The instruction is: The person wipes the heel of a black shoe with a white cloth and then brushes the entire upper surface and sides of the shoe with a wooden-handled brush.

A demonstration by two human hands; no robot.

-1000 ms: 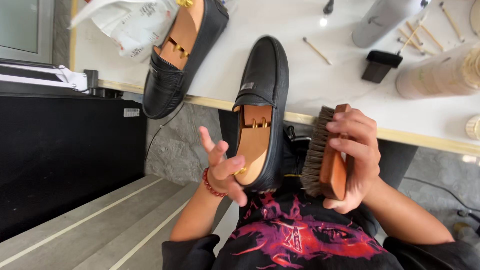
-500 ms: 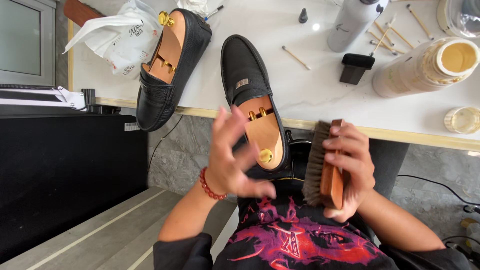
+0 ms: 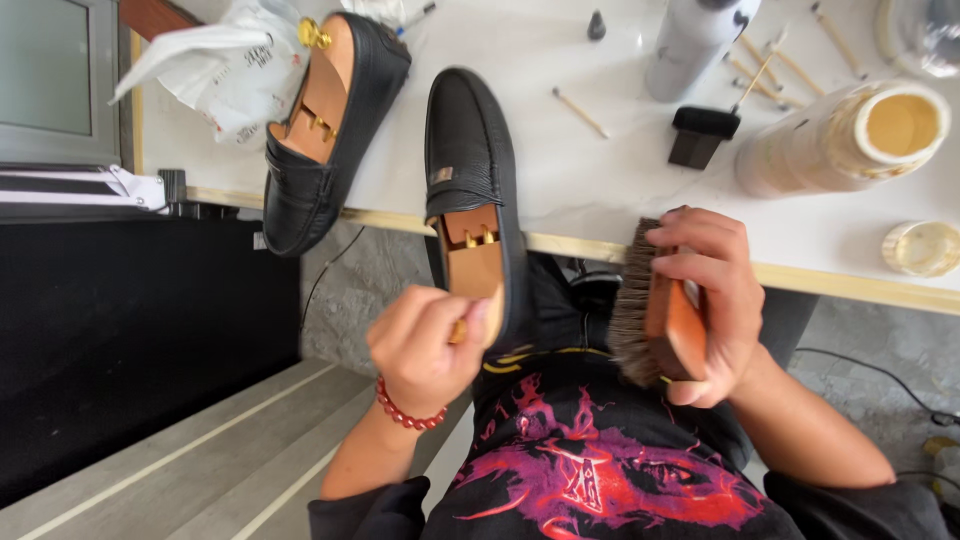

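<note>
Black loafer (image 3: 468,190) lies half on the white table (image 3: 600,180), long axis running away from the person, toe pointing to the far side, heel overhanging the near edge. Left hand (image 3: 425,345) curled around the heel end and wooden shoe tree (image 3: 472,265). Right hand (image 3: 705,300) closed on a wooden-backed brush (image 3: 655,315), bristles facing the shoe, apart from it.

Our left hand (image 3: 425,345) is motion-blurred, fingers indistinct, and it covers the heel end of the black loafer (image 3: 470,190); we can't tell how it grips. Our right hand (image 3: 705,300) hides most of the brush (image 3: 650,310) back. Top edge cuts off the grey bottle (image 3: 695,40); right edge crops a glass jar (image 3: 925,35), approx. half seen.
</note>
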